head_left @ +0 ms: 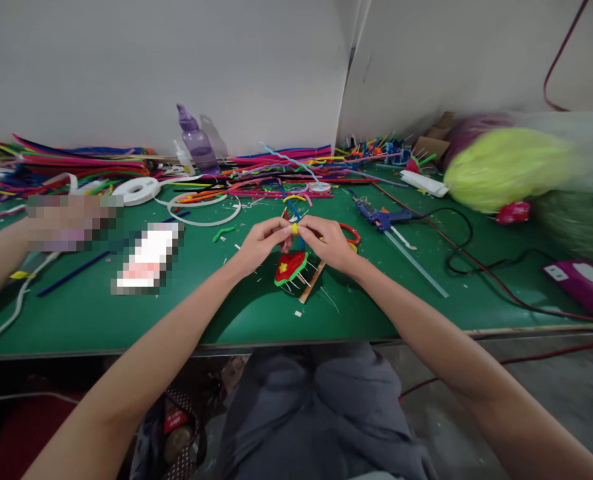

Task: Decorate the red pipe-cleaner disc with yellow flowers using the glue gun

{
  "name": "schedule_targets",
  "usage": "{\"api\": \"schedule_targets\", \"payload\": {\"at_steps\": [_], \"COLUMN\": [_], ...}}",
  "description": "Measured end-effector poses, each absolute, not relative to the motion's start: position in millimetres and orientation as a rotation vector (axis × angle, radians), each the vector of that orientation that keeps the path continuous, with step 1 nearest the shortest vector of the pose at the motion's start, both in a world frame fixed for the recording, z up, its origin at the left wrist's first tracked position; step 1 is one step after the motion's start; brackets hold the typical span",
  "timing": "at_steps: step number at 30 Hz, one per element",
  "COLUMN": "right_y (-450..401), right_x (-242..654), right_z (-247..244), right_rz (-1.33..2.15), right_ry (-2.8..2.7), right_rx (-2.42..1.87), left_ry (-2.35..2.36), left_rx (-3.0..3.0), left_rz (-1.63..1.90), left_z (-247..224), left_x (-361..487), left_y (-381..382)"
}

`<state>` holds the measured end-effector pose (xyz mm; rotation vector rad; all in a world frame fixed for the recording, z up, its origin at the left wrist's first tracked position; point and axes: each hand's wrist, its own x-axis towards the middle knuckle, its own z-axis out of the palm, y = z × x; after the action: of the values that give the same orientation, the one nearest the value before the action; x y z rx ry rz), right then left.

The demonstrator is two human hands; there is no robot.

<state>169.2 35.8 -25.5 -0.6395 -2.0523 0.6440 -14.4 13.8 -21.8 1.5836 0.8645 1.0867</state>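
My left hand (pixel 266 243) and my right hand (pixel 329 241) meet above the green table, both closed in a pinch. Between their fingertips is a small yellow pipe cleaner (pixel 295 229), bent around a blue stem. Part of it is hidden by my fingers. Just below hangs or lies a red fuzzy piece (pixel 292 268) with a green rim, a yellow star and white wire-like tips; I cannot tell whether it is joined to the stem. Beside it is a flat wooden stick (pixel 311 283). A red-handled tool, perhaps scissors (pixel 352 233), shows partly behind my right hand.
A blue glue gun (pixel 381 215) with a clear glue stick lies to the right, its cord trailing. Pipe cleaners (pixel 276 167) are heaped along the wall near a purple bottle (pixel 199 143). At left are a white tape roll (pixel 139 191), a blurred phone (pixel 149 257) and another person's hand (pixel 71 223).
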Motion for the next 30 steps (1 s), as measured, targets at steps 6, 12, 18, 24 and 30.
{"api": "schedule_targets", "payload": {"at_steps": [6,12,18,24,30], "right_y": [39,36,35,37,38], "right_x": [169,174,175,176,177], "right_z": [-33,-32,-32,-34,-37], "right_rz": [0.517,0.42,0.244,0.098,0.004], "right_ry": [-2.15,-2.193,-2.283,-2.35,-2.331], "right_rx": [-0.603,-0.715,-0.751,-0.717,-0.688], "left_ry": [0.915,0.972,0.991,1.118,1.111], "left_rx": [1.612,1.692,1.765,2.024,2.067], "left_rz": [1.104,1.18,1.117,1.061,1.008], "left_z": [-25,-20,-20,-16,-13], "left_x": [-14,-9,-8,-12,-12], "left_y": [15,11,12,12,12]}}
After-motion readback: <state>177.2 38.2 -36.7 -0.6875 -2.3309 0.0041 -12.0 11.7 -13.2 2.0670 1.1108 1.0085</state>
